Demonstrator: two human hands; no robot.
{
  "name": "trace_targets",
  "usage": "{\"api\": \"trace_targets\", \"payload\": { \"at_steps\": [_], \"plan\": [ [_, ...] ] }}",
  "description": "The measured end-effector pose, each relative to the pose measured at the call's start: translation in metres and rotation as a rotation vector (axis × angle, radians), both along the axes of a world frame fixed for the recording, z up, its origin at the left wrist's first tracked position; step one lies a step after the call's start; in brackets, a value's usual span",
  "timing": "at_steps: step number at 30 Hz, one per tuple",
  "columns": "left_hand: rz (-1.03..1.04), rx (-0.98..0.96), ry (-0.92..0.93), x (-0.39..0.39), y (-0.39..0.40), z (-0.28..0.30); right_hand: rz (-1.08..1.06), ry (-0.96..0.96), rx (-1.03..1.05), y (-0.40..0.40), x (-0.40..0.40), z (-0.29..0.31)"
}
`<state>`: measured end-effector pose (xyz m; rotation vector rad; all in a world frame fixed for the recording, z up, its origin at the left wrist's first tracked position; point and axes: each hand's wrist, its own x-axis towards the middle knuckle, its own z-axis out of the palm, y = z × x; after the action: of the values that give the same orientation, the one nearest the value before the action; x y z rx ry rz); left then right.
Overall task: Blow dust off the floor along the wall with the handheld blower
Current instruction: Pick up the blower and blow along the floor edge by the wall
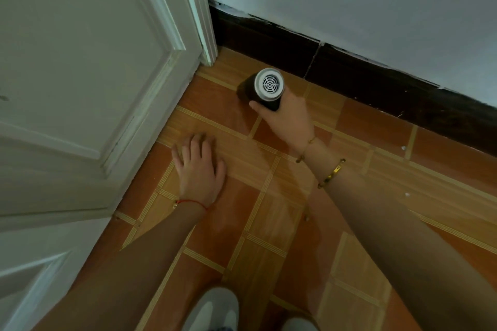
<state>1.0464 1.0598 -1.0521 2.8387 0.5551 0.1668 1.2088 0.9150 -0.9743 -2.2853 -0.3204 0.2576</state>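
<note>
My right hand [287, 115] grips a dark handheld blower [262, 90] with a white round rear grille facing me. Its nozzle points down and left toward the floor corner where the door frame meets the dark baseboard [349, 67]. The blower hovers just above the orange tiled floor [269, 209] close to the wall [349, 0]. My left hand [200, 166] lies flat on the tiles, fingers spread, beside the door and to the left of the blower. It holds nothing.
A white panelled door [80, 75] stands at the left, its frame [204, 21] meeting the baseboard in the corner. Small white specks [403, 147] lie on the tiles at the right near the baseboard. My knees [212, 309] show at the bottom edge.
</note>
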Motion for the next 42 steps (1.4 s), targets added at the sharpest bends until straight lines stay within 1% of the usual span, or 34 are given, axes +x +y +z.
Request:
{"api": "trace_targets", "payload": {
  "at_steps": [3, 8, 10, 13, 19, 23, 25, 31, 33, 37, 40, 42],
  "plan": [
    [-0.068, -0.016, -0.014, 0.018, -0.012, 0.003, -0.084, -0.037, -0.030, -0.005, 0.019, 0.001],
    [-0.168, -0.064, -0.031, 0.044, -0.038, -0.002, 0.013, -0.056, -0.118, 0.003, 0.039, 0.005],
    [-0.202, -0.068, -0.045, 0.047, -0.045, -0.007, 0.019, -0.073, -0.140, 0.000, 0.039, 0.003],
    [-0.204, -0.063, -0.077, 0.047, -0.049, -0.013, -0.054, -0.086, -0.128, -0.020, 0.033, -0.003],
    [-0.193, -0.048, -0.077, 0.047, -0.049, -0.016, -0.305, -0.096, -0.145, -0.091, 0.018, -0.001],
    [-0.188, -0.047, -0.078, 0.046, -0.049, -0.015, -0.365, -0.102, -0.137, -0.115, 0.005, 0.001],
    [-0.191, -0.053, -0.084, 0.046, -0.050, -0.014, -0.344, -0.058, -0.094, -0.117, 0.000, 0.000],
    [-0.199, -0.072, -0.061, 0.045, -0.049, -0.012, -0.151, 0.153, 0.013, -0.119, -0.025, 0.008],
    [-0.213, -0.079, -0.067, 0.044, -0.048, -0.012, -0.087, 0.207, 0.014, -0.123, -0.037, 0.011],
    [-0.230, -0.112, -0.081, 0.042, -0.047, -0.011, -0.012, 0.235, -0.013, -0.128, -0.062, 0.014],
    [-0.258, -0.105, -0.069, 0.041, -0.044, -0.008, 0.075, 0.292, -0.045, -0.128, -0.081, 0.018],
    [-0.261, -0.128, -0.070, 0.040, -0.039, -0.006, 0.135, 0.273, -0.070, -0.124, -0.093, 0.020]
  ]
}}
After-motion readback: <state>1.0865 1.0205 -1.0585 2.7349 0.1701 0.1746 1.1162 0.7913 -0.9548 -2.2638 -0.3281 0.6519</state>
